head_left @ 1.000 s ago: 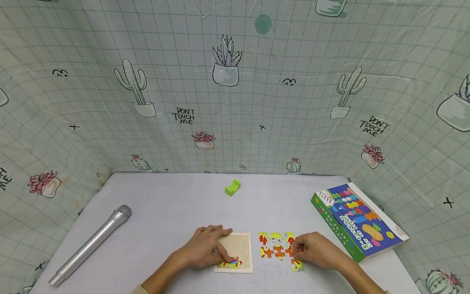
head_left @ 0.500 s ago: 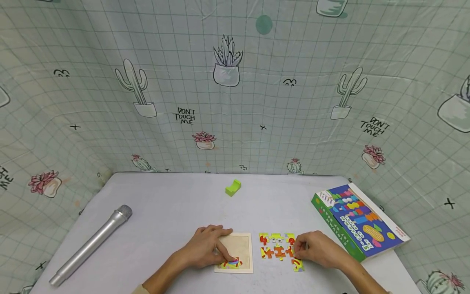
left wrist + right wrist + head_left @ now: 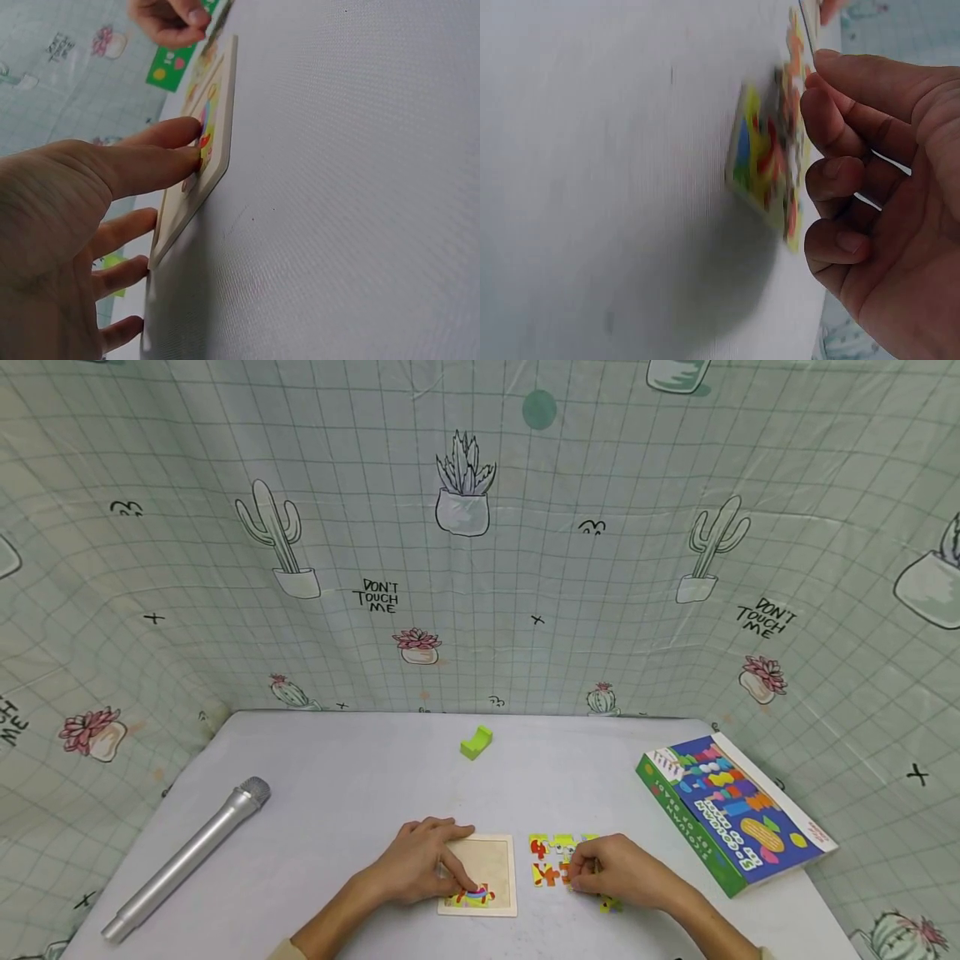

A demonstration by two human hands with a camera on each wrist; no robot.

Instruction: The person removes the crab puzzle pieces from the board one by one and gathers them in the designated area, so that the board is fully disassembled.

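My left hand (image 3: 423,864) leans over a square wooden puzzle tray (image 3: 513,877); its thumb and index finger press on colourful jigsaw pieces (image 3: 480,900) in the tray's near left corner. In the left wrist view, the other fingers (image 3: 124,277) spread at the tray's edge. My right hand (image 3: 618,870), fingers curled, is over a group of loose yellow and orange puzzle pieces (image 3: 546,873) right of the tray, covering several. A corner piece (image 3: 754,154) shows beneath it in the right wrist view. I cannot tell whether the right thumb and index finger hold a piece.
A blue and green toy box (image 3: 735,810) lies at the right of the white table (image 3: 360,777). At the left is a silver microphone (image 3: 187,860). A small green curved block (image 3: 476,742) sits toward the back, before a patterned cloth (image 3: 480,568).
My right hand has shifted left from the right side of the loose pieces to over their middle, covering more of them. The left hand stays at the tray's corner.
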